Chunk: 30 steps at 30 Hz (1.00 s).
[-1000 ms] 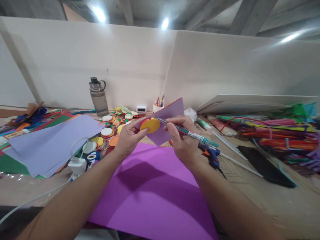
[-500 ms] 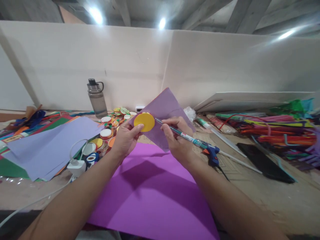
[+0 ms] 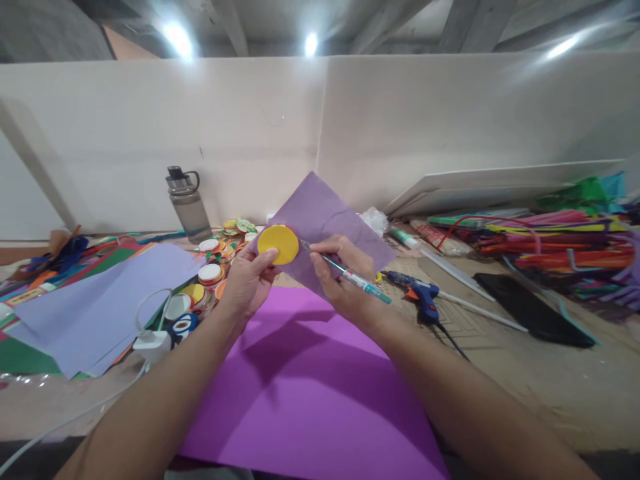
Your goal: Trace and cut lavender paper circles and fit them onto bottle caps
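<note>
While a bright purple sheet (image 3: 310, 400) is covering the lower centre of the frame, I'm seeing the left hand (image 3: 247, 275) beyond it clamping a yellow disc (image 3: 278, 243) against a thin violet sheet (image 3: 313, 200), mid-frame. Beside it, the right hand (image 3: 345, 270) is pinching a pen (image 3: 350, 274), its tip pointing at the disc's right edge; whether it's touching, I can't tell. The disc is looking light, stiff, perhaps slick, so pinching near its rim is seeming safest; the violet paper is looking easily creased. Farther off, a bottle (image 3: 189, 212) is standing in the frame's left half.
</note>
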Each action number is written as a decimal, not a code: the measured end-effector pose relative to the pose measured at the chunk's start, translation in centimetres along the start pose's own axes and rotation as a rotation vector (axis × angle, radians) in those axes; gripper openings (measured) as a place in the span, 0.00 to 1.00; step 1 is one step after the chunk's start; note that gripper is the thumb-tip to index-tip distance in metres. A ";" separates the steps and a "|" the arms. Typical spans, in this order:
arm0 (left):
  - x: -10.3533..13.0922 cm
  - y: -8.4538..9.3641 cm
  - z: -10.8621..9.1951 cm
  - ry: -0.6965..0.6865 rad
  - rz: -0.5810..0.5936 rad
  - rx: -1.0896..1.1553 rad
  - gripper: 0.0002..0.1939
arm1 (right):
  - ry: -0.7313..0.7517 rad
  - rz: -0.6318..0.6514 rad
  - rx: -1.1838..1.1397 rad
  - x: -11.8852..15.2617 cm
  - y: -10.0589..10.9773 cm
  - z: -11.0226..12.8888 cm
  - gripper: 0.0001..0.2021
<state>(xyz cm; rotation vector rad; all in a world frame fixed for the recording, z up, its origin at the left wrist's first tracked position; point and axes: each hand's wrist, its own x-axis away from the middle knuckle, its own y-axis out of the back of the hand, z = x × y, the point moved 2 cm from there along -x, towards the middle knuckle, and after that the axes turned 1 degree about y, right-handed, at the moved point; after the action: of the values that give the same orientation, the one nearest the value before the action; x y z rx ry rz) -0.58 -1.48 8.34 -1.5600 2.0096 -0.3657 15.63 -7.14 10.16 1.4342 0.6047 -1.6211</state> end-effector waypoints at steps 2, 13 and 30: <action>0.0 0.0 0.0 0.009 0.008 0.006 0.26 | 0.001 -0.019 -0.005 -0.1 0.2 0.2 0.04; 0.3 0.1 0.6 0.056 0.076 -0.034 0.26 | -0.043 -0.014 0.034 -0.4 0.7 0.1 0.03; -0.2 0.4 1.0 0.090 -0.008 0.040 0.23 | -0.049 0.076 0.079 1.1 -0.7 -1.0 0.02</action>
<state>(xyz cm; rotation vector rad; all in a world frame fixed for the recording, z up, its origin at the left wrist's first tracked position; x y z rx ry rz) -0.29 -1.09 7.41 -1.5527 2.0513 -0.4852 15.56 -6.28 8.79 1.4521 0.4575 -1.6311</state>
